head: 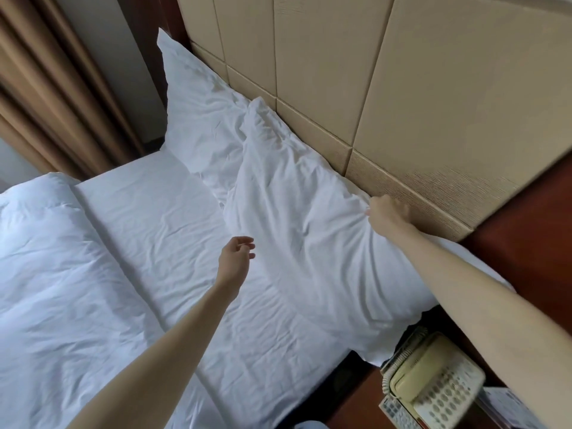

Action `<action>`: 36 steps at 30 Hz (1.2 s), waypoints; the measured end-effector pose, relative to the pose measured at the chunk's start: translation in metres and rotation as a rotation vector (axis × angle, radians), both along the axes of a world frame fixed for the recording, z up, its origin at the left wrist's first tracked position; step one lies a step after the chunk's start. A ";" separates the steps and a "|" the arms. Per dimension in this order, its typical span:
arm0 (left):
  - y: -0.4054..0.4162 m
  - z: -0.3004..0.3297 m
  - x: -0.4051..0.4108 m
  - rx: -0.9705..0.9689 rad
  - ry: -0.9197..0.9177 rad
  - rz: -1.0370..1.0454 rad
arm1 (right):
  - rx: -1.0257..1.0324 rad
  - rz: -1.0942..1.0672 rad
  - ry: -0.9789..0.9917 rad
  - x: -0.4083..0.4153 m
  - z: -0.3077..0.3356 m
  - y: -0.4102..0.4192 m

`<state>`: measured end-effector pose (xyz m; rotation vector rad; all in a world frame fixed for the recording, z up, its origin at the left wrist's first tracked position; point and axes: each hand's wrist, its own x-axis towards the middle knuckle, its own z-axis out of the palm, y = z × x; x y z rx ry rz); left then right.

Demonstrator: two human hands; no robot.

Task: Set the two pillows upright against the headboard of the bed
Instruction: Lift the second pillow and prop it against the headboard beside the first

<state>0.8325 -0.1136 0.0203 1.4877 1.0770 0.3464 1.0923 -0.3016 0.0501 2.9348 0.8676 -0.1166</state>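
Observation:
Two white pillows lean against the beige padded headboard (418, 88). The far pillow (198, 119) stands upright at the bed's far side. The near pillow (309, 218) leans tilted, its lower end reaching the bed's near edge. My right hand (387, 213) pinches the near pillow's top edge where it meets the headboard. My left hand (236, 258) hovers over the sheet just left of the near pillow, fingers apart and holding nothing.
A folded white duvet (52, 258) covers the bed's left part; the white sheet (161, 218) lies between it and the pillows. A cream telephone (433, 388) sits on a dark wooden nightstand at lower right. Brown curtains (52, 88) hang at upper left.

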 end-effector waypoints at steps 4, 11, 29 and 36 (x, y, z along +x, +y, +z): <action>0.009 0.004 -0.008 0.004 -0.007 0.027 | 0.125 0.038 -0.083 -0.001 0.016 0.013; 0.018 0.013 -0.032 -0.014 -0.033 0.008 | 0.243 0.064 0.076 -0.014 0.000 0.045; 0.056 0.033 -0.087 -0.022 -0.051 0.111 | 0.572 0.011 0.474 -0.077 -0.007 0.118; 0.090 0.064 -0.151 0.043 -0.114 0.162 | 0.918 -0.029 0.729 -0.162 0.034 0.166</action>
